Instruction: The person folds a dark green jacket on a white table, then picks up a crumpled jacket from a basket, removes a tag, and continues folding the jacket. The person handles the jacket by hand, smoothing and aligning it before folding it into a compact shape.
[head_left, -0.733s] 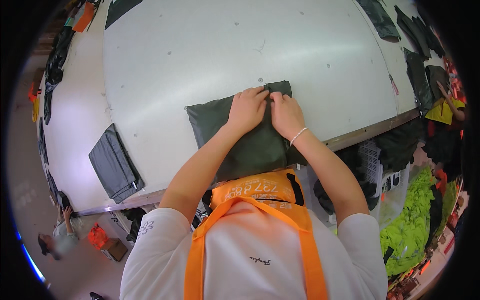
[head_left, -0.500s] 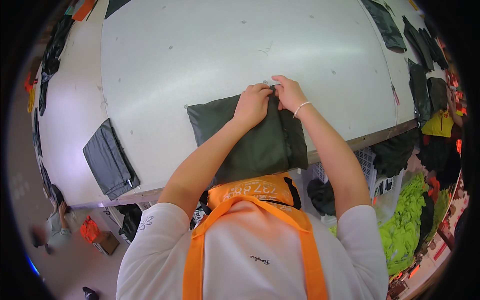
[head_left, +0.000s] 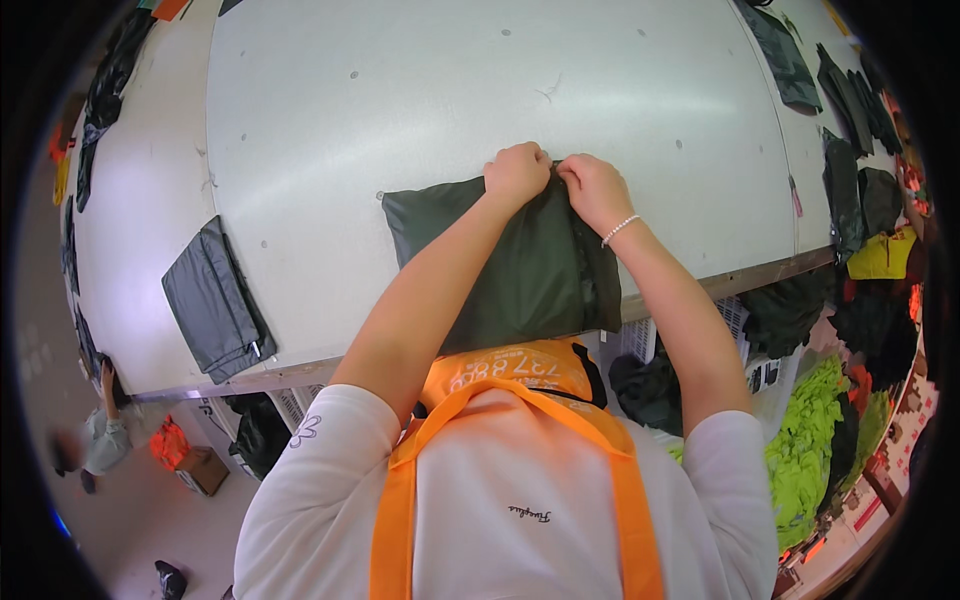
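Hands, left hand [head_left: 517,172] and right hand [head_left: 592,188], are closed on the dark green bag's [head_left: 520,275] far edge, now shifted farther up the bench [head_left: 400,100].

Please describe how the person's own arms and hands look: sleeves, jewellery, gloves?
Both forearms are bare, with short white sleeves ending above the elbows. The left hand and right hand wear no gloves. A thin pale bead bracelet circles the right wrist.

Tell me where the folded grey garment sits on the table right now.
In the head view the folded grey garment lies at the left, by the near edge of the white table, apart from the dark green garment under both hands.
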